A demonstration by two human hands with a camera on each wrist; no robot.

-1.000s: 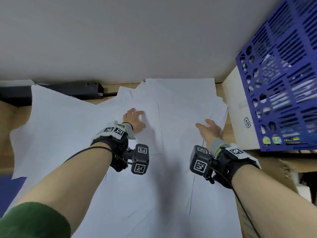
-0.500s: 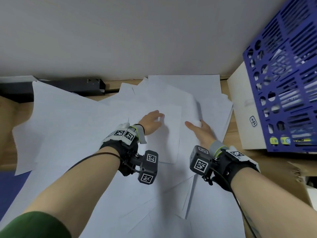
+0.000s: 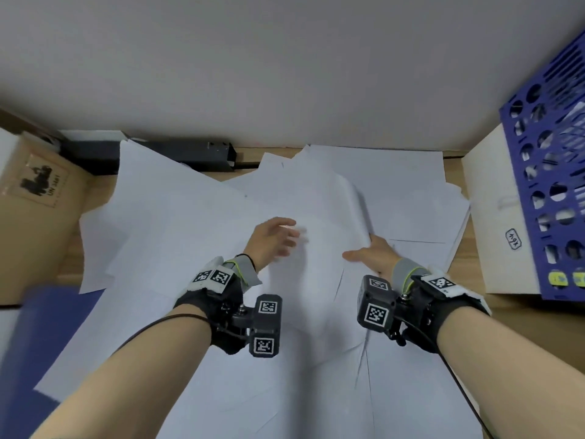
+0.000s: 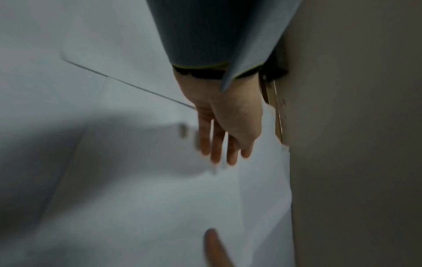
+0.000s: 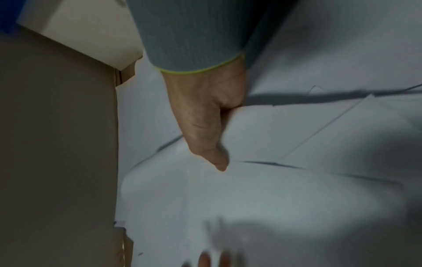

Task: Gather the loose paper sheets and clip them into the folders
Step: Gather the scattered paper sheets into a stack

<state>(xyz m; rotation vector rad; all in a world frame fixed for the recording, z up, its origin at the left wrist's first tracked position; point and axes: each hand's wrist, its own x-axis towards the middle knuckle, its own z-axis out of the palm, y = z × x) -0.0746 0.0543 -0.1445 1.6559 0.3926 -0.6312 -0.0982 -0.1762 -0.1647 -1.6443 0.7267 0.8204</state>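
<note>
White paper sheets [image 3: 190, 217] strewn over desk, top few now bunched mid-pile | left hand [image 3: 272, 239] flat, fingers spread, moved rightward | right hand [image 3: 373, 251] tucked under lifted sheet edge, pinched | gathering barely started, blue folder [image 3: 47, 312] untouched lol

the head view is evenly lit and fairly bright, with soft shadows under both arms on the white paper sheets [image 3: 196, 223]. its wide lens bends the wall [image 3: 285, 74] and side edges. the left hand [image 3: 274, 236] is smeared by motion blur. both wrist views are dim and grainy — heavy blur, broad dark shadows across the paper, nothing crisp.
</note>
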